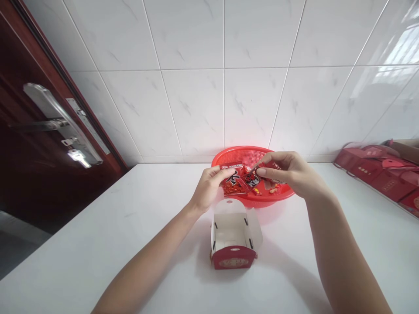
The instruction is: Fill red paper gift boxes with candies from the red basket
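Red Packet point(233, 186) Held at the Red Basket point(240, 155)

The left hand point(209, 185) has its grip closed on the red packet, which carries black writing; the thumb lies on its front face. The packet is at the left front part of the basket, as seen from the head. The right hand point(291, 172) is reaching over the basket from the other side. Its thumb and forefinger are near each other at the top of a dark-printed packet point(252, 180), but I cannot tell if this grip is really closed on it. Below, a small yellow-and-red wrapped piece point(257, 192) is lying in the basket.

In front of the basket, nearer to the person, an open box point(234, 257) stands upright on the white table point(157, 226). It is red outside and white inside, and its right flap leans outward.

On the far right, some red boxes point(386, 172) are beside the tiled wall point(196, 109). On the left there is a dark red door point(26, 183), with keys point(78, 157) hanging at its lock.
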Motion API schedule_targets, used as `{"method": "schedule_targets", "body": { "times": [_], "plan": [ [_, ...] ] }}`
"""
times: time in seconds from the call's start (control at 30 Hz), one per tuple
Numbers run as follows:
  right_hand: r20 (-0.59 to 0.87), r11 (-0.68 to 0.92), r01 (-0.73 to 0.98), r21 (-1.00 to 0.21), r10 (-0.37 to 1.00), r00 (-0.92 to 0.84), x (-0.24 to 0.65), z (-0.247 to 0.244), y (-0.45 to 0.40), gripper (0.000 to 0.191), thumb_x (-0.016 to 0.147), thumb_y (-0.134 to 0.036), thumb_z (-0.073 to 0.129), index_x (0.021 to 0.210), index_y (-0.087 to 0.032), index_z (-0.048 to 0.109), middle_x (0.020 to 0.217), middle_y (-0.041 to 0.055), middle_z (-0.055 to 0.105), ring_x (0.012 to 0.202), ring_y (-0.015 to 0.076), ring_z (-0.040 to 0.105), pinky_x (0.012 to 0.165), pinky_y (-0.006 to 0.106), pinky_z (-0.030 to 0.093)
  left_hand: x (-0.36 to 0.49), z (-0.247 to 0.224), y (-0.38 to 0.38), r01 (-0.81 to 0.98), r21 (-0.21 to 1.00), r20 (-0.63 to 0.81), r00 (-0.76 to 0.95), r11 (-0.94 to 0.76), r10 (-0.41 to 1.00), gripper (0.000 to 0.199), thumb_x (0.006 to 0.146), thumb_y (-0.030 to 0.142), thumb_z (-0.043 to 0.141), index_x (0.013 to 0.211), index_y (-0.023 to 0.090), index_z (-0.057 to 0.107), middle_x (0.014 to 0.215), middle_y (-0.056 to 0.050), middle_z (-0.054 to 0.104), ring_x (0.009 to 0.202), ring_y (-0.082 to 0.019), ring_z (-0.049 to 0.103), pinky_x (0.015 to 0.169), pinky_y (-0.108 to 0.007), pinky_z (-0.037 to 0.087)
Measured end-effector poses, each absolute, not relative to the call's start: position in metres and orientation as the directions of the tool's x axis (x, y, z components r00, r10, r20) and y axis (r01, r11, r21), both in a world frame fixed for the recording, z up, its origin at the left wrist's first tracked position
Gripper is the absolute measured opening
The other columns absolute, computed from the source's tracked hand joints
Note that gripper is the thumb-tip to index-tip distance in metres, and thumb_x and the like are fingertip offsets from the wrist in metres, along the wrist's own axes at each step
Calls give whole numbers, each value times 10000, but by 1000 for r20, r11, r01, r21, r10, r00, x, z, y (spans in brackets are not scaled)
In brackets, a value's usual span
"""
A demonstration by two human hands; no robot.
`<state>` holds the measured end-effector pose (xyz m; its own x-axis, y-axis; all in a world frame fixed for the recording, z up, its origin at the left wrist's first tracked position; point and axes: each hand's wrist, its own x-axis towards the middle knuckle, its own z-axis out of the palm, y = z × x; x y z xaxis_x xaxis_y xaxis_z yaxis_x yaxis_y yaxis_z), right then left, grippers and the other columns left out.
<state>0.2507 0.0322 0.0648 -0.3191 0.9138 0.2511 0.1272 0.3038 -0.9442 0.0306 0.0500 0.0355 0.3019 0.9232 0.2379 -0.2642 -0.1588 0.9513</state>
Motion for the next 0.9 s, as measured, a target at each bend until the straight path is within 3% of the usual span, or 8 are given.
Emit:
{"method": "schedule_targets", "body": {
  "times": [0.2, 0.37, 0.5, 0.77, 0.9],
  "plan": [
    [250, 299, 121, -947, 918, -308, 248, 64, 34, 214, 832, -367, 818, 810, -171, 734, 624, -8, 628, 551, 106, 581, 504, 226, 447, 32, 37, 46, -252, 962, 186, 330, -104, 925, 344, 708, 451, 804, 587, 167, 652, 590, 1, 611, 581, -148, 583, 632, -289, 497],
    [241, 285, 108, -952, 921, -306, 246, 64, 34, 237, 812, -385, 831, 790, -174, 724, 604, -8, 618, 541, 114, 573, 490, 233, 440, 35, 38, 46, -279, 955, 204, 382, -98, 901, 329, 713, 436, 795, 598, 169, 640, 650, -24, 635, 683, -184, 617, 672, -306, 490],
    [246, 289, 111, -951, 923, -295, 244, 63, 35, 241, 806, -394, 830, 781, -179, 723, 610, -5, 623, 537, 117, 566, 508, 246, 463, 33, 37, 46, -262, 955, 234, 385, -138, 893, 414, 746, 484, 779, 549, 182, 577, 594, 4, 549, 599, -145, 522, 619, -294, 443],
    [269, 300, 89, -950, 928, -257, 240, 62, 36, 265, 805, -416, 830, 780, -180, 713, 606, -5, 632, 534, 117, 568, 521, 248, 476, 32, 33, 46, -184, 960, 273, 439, -212, 856, 401, 793, 527, 775, 633, 179, 656, 648, -7, 604, 660, -162, 574, 656, -295, 478],
    [276, 303, 86, -949, 931, -240, 239, 62, 36, 276, 780, -413, 850, 776, -176, 710, 616, -1, 644, 527, 118, 564, 508, 248, 464, 33, 30, 48, -199, 951, 301, 444, -235, 844, 328, 809, 495, 785, 770, 173, 734, 757, -27, 691, 735, -173, 634, 708, -295, 523]
  ]
}}
